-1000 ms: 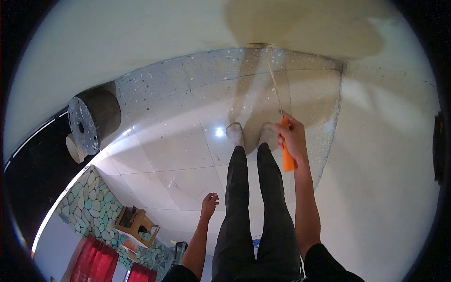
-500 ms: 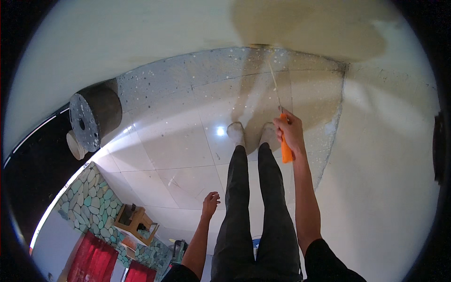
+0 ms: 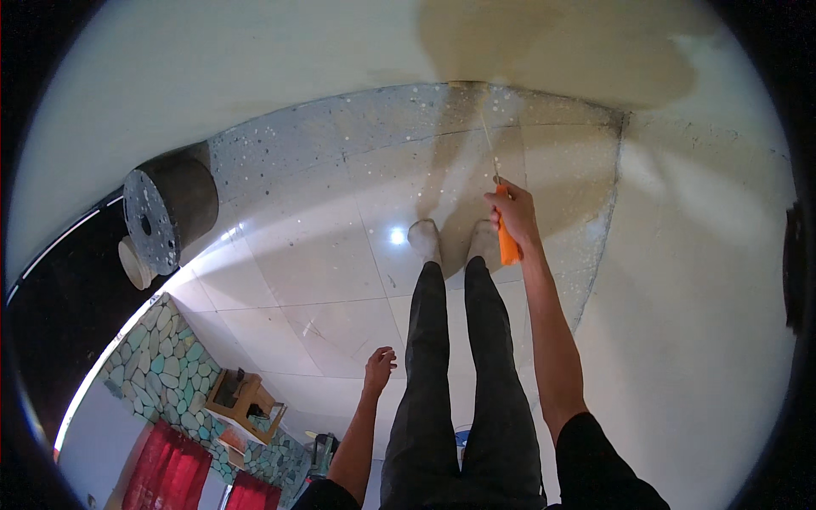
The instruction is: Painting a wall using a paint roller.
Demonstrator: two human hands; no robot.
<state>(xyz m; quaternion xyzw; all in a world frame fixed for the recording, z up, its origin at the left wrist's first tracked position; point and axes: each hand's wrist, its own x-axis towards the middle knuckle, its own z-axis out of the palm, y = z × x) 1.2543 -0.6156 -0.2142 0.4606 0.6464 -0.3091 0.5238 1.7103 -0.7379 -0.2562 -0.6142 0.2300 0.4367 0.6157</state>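
Note:
My right hand (image 3: 515, 212) is closed round the orange handle of what looks like a paint roller (image 3: 507, 242). Its long thin rod (image 3: 488, 140) reaches away from my fingers to the foot of the far wall (image 3: 340, 51). At the rod's end a narrow brownish bar (image 3: 467, 83) meets the line between wall and floor; shadow blurs its shape. My left hand (image 3: 380, 371) hangs beside my left leg, holding nothing, its fingers loosely bent and a little apart.
Paint specks dot the tiled floor (image 3: 314, 255). A grey speckled cylinder (image 3: 174, 208) with a hole in its end lies left, beside a white tub (image 3: 136, 262). A plain wall (image 3: 680, 340) rises at right. Lower left are a wooden stand (image 3: 242, 406), pebble stonework (image 3: 166, 365) and red cloth (image 3: 170, 459).
My right hand has moved forward and slightly left with the orange-handled paint roller. Its handle has shifted closer to the far wall. My left hand is almost still.

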